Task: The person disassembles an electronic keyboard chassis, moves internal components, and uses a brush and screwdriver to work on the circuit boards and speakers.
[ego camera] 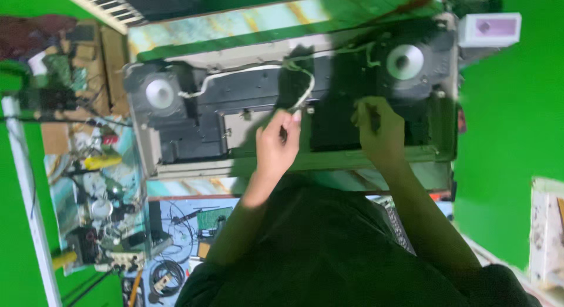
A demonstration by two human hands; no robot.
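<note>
Left hand (277, 139) pinches white cable (247, 72) above it.

Two speakers (160, 93) inside opened casing (294, 160)

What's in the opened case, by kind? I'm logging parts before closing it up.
Round speakers: 2 (one, the other)
White cables: 1
Hands in the case: 2 (left hand, right hand)
Total: 5
</note>
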